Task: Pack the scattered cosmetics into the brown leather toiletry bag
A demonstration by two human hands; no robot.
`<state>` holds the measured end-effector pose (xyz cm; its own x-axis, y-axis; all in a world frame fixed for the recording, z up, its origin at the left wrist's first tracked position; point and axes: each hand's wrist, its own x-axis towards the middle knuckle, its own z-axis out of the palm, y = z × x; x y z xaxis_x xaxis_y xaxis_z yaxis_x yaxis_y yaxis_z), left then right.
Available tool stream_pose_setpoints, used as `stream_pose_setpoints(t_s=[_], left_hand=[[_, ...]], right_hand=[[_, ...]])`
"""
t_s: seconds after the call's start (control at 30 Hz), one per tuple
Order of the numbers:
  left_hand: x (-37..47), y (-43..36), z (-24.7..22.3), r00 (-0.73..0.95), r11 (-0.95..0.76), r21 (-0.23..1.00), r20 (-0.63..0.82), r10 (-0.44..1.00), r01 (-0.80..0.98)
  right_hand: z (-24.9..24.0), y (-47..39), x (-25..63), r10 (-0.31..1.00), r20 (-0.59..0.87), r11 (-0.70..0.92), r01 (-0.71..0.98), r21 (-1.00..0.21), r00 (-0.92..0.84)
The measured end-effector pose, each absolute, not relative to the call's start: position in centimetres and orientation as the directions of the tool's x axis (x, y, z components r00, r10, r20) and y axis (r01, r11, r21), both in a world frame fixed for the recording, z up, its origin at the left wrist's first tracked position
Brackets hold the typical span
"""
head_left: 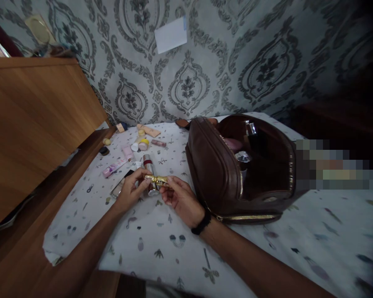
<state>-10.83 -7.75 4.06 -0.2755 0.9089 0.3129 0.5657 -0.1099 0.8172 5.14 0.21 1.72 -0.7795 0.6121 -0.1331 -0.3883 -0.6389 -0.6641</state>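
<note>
A slim gold tube (156,179), like a lipstick or mascara, is held level between my two hands. My left hand (132,186) pinches its left end, and my right hand (180,196), with a black band at the wrist, grips the right end. Just behind and beneath it lies a silver cylinder (147,162) with a dark red ring, partly covered by my fingers. A flat, dark-edged case (118,189) rests by my left hand. To the right of my hands stands a brown leather bag (209,165), unzipped, with a silver-capped bottle (243,157) inside.
Several cosmetics lie on the patterned white cloth (152,252), among them a pink tube (113,167), a yellow-lidded jar (143,144) and a peach tube (149,130). A wooden cabinet (40,132) borders the left side. Patterned wallpaper (186,82) rises behind.
</note>
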Motion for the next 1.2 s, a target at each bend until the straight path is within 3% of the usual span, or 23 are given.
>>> stream_pose_setpoints(t_s=[0.6,1.2], left_hand=[[-10.91,-7.89,4.14,-0.259,-0.135,0.83,0.317,0.912,0.541],[-11.07,-7.83,4.57,-0.347,-0.031,0.855,0.243,0.906,0.517]], right_hand=[[1.51,0.2,5.02,0.605,-0.13,-0.636,-0.378,-0.673,-0.786],[1.41,0.33,4.77,0.578,-0.161,-0.702,-0.386,-0.599,-0.8]])
